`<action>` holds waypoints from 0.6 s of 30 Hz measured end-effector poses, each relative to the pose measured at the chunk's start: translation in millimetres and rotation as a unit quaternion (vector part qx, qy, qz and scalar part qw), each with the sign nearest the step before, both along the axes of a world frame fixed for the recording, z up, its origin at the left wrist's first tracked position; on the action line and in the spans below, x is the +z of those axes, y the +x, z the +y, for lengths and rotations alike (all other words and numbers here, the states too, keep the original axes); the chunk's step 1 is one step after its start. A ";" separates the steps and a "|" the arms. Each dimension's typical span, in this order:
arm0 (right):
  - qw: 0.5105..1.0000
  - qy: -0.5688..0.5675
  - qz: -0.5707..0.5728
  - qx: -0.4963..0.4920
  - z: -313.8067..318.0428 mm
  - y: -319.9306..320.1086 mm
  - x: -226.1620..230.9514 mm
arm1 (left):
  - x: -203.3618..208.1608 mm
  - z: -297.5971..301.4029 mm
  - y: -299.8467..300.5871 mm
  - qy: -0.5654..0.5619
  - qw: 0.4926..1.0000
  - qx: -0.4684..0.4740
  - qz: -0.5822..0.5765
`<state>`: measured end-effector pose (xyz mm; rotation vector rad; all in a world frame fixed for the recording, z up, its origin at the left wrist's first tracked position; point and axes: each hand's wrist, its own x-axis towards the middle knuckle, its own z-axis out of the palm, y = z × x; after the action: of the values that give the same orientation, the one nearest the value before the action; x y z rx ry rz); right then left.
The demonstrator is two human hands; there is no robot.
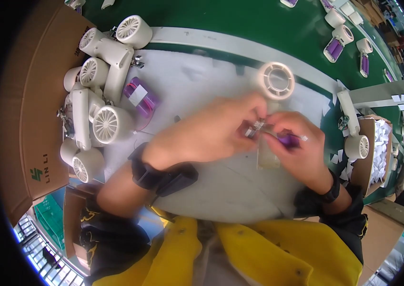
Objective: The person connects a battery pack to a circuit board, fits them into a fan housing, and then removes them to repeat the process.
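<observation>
My left hand is closed in a pinch on a small circuit board with silvery metal parts. Against the same spot press the fingertips of my right hand. A purple thing shows between the right fingers and palm; its kind is mostly hidden. Below the hands lies a cream fan housing, its round ring pointing away from me and its handle partly covered. A purple battery pack with a white label and red wires rests left of my left hand.
Several cream fan housings are piled at the left, beside a tall cardboard box. Another housing lies at the right, next to a box of white paper pieces. A green conveyor belt with more fan parts runs beyond the white work surface.
</observation>
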<state>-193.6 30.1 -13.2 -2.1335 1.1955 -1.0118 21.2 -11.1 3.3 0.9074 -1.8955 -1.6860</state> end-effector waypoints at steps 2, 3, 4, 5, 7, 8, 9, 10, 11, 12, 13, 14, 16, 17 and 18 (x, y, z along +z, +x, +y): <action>1.000 0.020 0.015 -0.015 0.4 0.2 0.3 | 0.2 -2.0 0.2 -0.012 1.000 -0.018 -0.013; 0.999 0.029 0.023 -0.022 0.6 0.3 0.4 | -1.0 -2.9 0.1 -0.018 0.999 -0.027 -0.020; 0.999 0.032 0.024 -0.019 0.7 -0.1 0.4 | -2.9 -3.3 -0.3 -0.015 0.999 -0.024 -0.018; 0.998 0.043 0.026 -0.025 0.8 -0.3 0.6 | -4.3 -3.2 -0.2 -0.021 0.999 -0.026 -0.002; 0.997 0.063 0.029 -0.036 1.2 -0.6 0.5 | -6.1 -2.6 -0.3 -0.034 0.999 -0.029 0.030; 0.997 0.064 0.029 -0.032 1.8 -0.3 0.1 | -6.0 -2.0 -0.5 -0.032 0.999 -0.025 0.029; 0.996 0.070 0.017 -0.043 2.8 -0.1 -0.2 | -5.4 -1.2 -1.0 -0.038 0.999 -0.017 0.028; 0.996 0.076 0.006 -0.054 3.3 0.0 -0.9 | -5.1 -1.4 -1.6 -0.045 0.999 -0.011 0.027; 0.995 0.081 -0.006 -0.066 3.8 0.4 -1.4 | -5.2 -1.7 -1.3 -0.052 0.998 -0.005 0.026; 0.995 0.081 -0.006 -0.065 3.8 1.1 -1.8 | -7.4 -2.7 -0.5 -0.052 0.998 -0.003 0.026; 0.996 0.070 0.000 -0.059 3.3 2.0 -2.1 | -11.7 -4.3 0.2 -0.137 0.990 0.007 0.022; 0.997 0.059 0.006 -0.053 2.7 2.9 -2.2 | -15.9 -5.7 0.8 -0.221 0.975 0.016 0.017; 0.998 0.047 0.014 -0.049 0.6 3.9 -1.3 | -18.5 -7.2 0.8 -0.304 0.952 0.024 0.015; 0.999 0.014 0.034 -0.039 -0.9 5.6 0.0 | -18.9 -7.6 1.8 -0.313 0.949 0.031 0.007; 0.998 -0.020 0.054 -0.029 -2.3 7.2 1.3 | -19.0 -8.0 2.9 -0.323 0.946 0.038 -0.001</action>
<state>-186.4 27.8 -11.9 -2.2208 1.3052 -0.9624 24.1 -19.1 -15.7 0.6910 -2.1711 -0.9045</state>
